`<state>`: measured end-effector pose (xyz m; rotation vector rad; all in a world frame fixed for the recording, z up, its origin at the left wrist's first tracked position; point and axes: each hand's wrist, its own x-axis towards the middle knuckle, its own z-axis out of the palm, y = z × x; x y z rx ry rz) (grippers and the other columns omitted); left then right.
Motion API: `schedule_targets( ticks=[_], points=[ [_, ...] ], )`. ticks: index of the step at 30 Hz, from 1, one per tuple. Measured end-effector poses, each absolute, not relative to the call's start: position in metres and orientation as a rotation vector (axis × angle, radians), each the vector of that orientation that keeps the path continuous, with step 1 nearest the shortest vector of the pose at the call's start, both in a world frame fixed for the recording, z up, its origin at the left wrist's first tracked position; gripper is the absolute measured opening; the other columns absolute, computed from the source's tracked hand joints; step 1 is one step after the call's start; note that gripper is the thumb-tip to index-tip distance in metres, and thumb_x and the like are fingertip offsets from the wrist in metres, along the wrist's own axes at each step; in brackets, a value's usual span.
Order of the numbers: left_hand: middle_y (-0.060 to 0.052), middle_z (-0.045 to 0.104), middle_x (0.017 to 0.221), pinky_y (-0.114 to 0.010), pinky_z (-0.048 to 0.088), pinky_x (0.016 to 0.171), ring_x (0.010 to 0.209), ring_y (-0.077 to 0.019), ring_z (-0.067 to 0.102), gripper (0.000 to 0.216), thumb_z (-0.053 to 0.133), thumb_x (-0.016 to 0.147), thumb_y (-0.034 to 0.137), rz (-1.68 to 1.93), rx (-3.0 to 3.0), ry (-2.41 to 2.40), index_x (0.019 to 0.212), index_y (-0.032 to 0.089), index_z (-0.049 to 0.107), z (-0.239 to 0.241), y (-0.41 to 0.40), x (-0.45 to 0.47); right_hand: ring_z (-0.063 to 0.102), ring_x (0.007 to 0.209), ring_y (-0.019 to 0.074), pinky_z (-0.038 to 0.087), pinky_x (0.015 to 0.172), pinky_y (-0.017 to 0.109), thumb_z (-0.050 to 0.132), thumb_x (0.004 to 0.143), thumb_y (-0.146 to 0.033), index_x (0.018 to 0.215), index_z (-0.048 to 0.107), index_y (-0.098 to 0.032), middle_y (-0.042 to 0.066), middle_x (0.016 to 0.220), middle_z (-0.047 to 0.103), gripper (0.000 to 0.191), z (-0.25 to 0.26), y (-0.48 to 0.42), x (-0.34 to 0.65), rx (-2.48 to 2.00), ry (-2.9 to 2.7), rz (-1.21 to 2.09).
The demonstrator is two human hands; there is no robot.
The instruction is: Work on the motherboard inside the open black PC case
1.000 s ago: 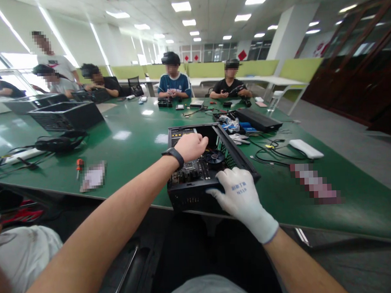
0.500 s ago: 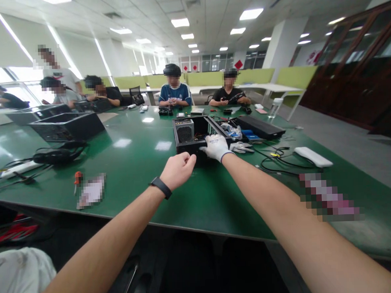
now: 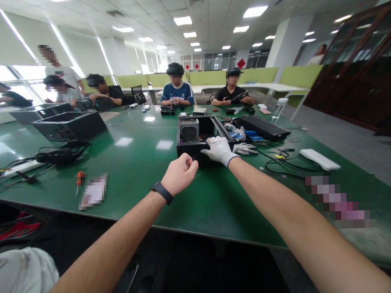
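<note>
A black computer case [image 3: 200, 149] lies open on the green table in front of me, a power supply [image 3: 189, 131] with a round fan grille in its left part. My right hand [image 3: 218, 148], in a white work glove, grips the near edge of the case at its right, fingers over the top and thumb down the front. Bare, with a dark band at the wrist, my left hand [image 3: 180, 175] is closed in a pinch close to the front panel. What its fingertips hold, if anything, is hidden, and I cannot tell whether they touch the case.
Loose gloves [image 3: 244, 148], black cables [image 3: 276, 163] and a white power strip [image 3: 319, 159] lie to the right, near a flat black panel [image 3: 265, 127]. On the left are another case [image 3: 69, 127], a black cable bundle [image 3: 63, 154] and an orange-handled screwdriver [image 3: 80, 178]. Several people sit across the table.
My left hand has turned slightly, with its thumb and index finger now showing in a pinch. My gloved right hand stays on the case edge. The whole view has shifted a little.
</note>
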<state>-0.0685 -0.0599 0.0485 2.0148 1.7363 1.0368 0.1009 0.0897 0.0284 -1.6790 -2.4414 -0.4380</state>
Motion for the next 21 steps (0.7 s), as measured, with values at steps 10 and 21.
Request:
schedule_targets(
  ticks=[10,21],
  points=[
    [-0.012,0.063,0.105,-0.032,0.048,0.081,0.092,-0.0210,0.061,0.026,0.049,0.086,0.028,0.852,2.021,1.740,0.109,0.016,0.047,0.087,-0.059,-0.044,0.055,0.091,0.0259,0.028,0.075,0.037,0.051,0.089,-0.059,0.100,0.060,-0.019,0.011,0.096,0.064,0.043,0.016,-0.053,0.130,-1.559,-2.411,-0.479],
    [-0.022,0.053,0.132,-0.036,0.051,0.091,0.112,-0.0299,0.062,0.043,0.059,0.083,0.026,-0.332,2.306,1.842,0.124,0.013,0.058,0.065,-0.059,0.003,0.048,0.081,0.0231,0.022,0.072,0.036,0.063,0.084,-0.051,0.095,0.061,-0.022,0.006,0.087,0.061,0.032,0.011,-0.188,0.165,-1.435,-2.431,-0.322]
  ],
)
